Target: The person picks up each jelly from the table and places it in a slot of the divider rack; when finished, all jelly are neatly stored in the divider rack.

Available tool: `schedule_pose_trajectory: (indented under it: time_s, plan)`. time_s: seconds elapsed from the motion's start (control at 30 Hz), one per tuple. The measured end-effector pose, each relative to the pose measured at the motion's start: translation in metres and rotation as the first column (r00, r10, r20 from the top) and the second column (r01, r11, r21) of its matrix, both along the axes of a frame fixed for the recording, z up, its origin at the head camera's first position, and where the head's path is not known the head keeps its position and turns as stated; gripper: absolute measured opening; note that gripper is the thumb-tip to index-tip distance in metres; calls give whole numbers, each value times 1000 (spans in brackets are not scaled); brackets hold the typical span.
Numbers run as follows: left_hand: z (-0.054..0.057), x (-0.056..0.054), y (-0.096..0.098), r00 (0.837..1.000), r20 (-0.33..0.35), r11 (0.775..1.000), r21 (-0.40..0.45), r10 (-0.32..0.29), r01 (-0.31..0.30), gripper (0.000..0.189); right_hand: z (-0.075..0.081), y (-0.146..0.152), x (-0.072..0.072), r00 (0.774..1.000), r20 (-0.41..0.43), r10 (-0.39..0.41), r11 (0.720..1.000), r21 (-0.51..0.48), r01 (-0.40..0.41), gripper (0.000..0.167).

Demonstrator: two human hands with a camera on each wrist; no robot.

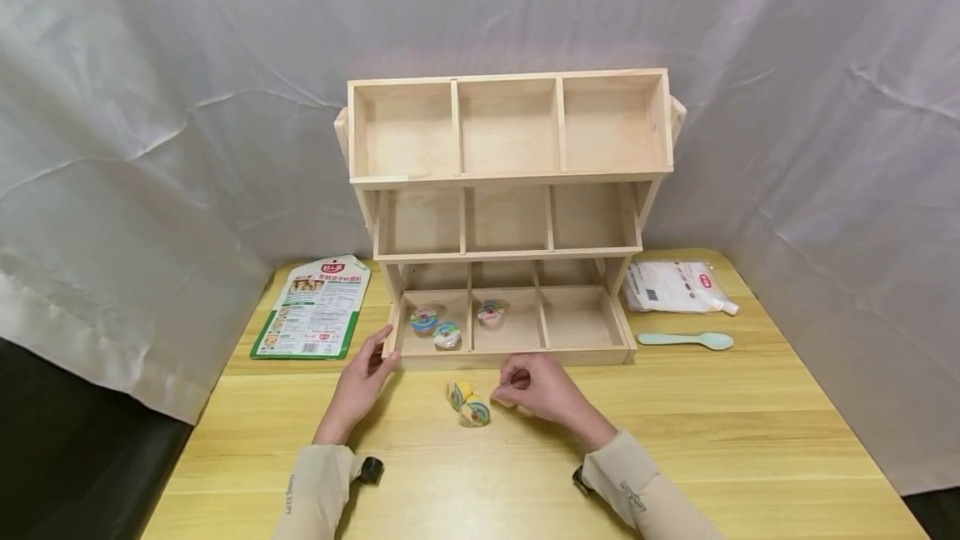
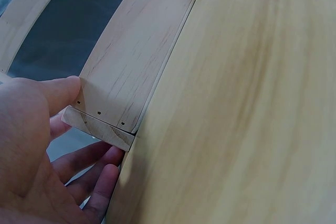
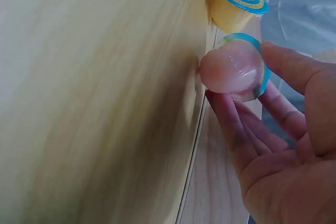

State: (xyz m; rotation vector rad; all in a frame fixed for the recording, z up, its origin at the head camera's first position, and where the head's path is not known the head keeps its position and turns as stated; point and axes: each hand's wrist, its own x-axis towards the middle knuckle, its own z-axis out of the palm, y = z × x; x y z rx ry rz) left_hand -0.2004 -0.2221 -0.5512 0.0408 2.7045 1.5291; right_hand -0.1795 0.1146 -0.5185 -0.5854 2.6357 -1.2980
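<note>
My right hand [image 1: 546,390] pinches a small pink jelly cup [image 3: 231,69] with a blue-green lid, low over the table in front of the wooden rack [image 1: 507,361]. At the rack's lower left front corner, my left hand [image 1: 362,382] grips the wood, thumb on the front board and fingers round the side. Two yellow jelly cups, one farther back [image 1: 458,394] and one nearer [image 1: 475,413], lie on the table between my hands. In the bottom row, the left compartment holds a blue-lidded cup [image 1: 423,321] and a pale one [image 1: 447,336]; the middle holds a pinkish cup [image 1: 491,313].
The rack rises in three tiers, each split into three compartments. Left of it lies a green-and-white food pouch [image 1: 311,307]. To the right are a clear and white packet [image 1: 678,287] and a pale green spoon [image 1: 686,341]. Grey curtain [image 1: 225,65] hangs behind.
</note>
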Motion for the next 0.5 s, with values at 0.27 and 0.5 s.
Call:
schedule_pose_trajectory:
  time_s: [0.27,0.5]
  plan:
    - [-1,-1,0,1000,10,1000,1,2,-2,59,4,9,8,998,52,34,998,-62,-31,13]
    - [-2,-1,0,1000,-1,1000,-6,-2,2,58,2,18,13,997,45,56,994,-97,-51,20]
